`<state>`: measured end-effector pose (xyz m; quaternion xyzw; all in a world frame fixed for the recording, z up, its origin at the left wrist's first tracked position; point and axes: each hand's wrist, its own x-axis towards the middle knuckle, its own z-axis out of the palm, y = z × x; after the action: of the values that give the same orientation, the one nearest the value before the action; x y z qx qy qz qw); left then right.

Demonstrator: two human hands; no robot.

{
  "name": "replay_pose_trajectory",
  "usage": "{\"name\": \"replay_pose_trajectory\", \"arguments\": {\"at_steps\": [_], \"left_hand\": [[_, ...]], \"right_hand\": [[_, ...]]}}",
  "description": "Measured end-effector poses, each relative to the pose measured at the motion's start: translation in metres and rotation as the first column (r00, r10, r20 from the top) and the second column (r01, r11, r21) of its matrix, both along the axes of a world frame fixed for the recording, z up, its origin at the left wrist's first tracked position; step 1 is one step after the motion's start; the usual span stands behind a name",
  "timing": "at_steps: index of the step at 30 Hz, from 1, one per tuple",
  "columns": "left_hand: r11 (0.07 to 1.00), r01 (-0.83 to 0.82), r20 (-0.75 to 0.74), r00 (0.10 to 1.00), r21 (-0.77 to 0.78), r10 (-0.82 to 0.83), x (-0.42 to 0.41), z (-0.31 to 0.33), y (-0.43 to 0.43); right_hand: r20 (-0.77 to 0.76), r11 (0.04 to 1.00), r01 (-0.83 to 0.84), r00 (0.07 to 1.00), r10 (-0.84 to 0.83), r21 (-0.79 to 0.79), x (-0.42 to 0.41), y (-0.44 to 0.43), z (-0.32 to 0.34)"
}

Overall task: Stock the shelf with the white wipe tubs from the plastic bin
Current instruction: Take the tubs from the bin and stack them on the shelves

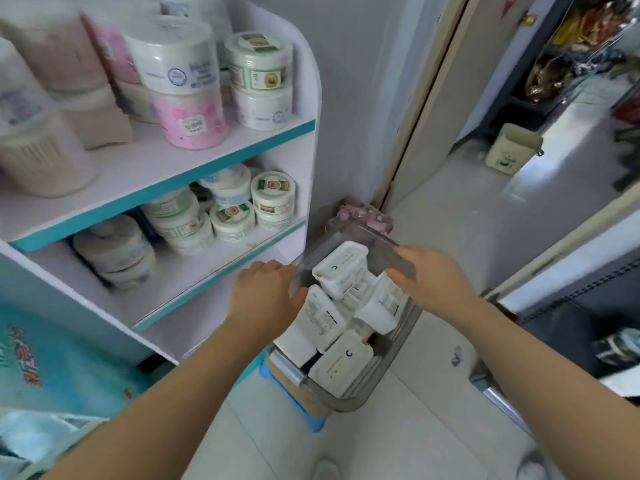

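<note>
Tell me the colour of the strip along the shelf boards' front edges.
Teal. The head view shows the edge strip clearly on both shelves.

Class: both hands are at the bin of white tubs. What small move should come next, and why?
Probably the right hand should close on the topmost tub and lift it: it lies uppermost in the plastic bin, neither hand holds a tub yet, and the lower shelf has bare board.

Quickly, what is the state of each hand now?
Left hand: grips the rim of the bin.
Right hand: at the bin's other rim; grip cannot be told.
</note>
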<state>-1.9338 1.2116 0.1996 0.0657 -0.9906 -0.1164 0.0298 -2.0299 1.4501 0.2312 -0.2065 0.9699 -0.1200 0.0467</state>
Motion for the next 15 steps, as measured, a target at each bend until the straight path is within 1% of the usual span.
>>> {"name": "replay_pose_trajectory", "arguments": {"at_steps": [5, 8, 12, 15], "left_hand": [[0.998, -0.062, 0.168, 0.984, 0.0, 0.061, -0.054, -0.051, 0.017], [0.992, -0.088, 0.241, 0.968, 0.086, 0.065, -0.089, -0.078, 0.022], [0.971, -0.104, 0.316, 0.948, 0.217, 0.031, -0.139, -0.117, 0.027], [0.955, -0.138, 0.41, 0.912, 0.262, 0.019, -0.17, -0.158, 0.028]], "right_hand": [[0.133, 1.0, 0.016, 0.991, -0.015, -0.005, -0.058, 0.014, -0.052], [0.182, 1.0, 0.009, 0.983, -0.009, 0.005, -0.091, 0.012, -0.079], [0.268, 0.998, 0.046, 0.962, -0.055, 0.042, -0.13, 0.006, -0.118], [0.295, 0.995, 0.039, 0.953, -0.064, 0.09, -0.16, 0.002, -0.151]]}}
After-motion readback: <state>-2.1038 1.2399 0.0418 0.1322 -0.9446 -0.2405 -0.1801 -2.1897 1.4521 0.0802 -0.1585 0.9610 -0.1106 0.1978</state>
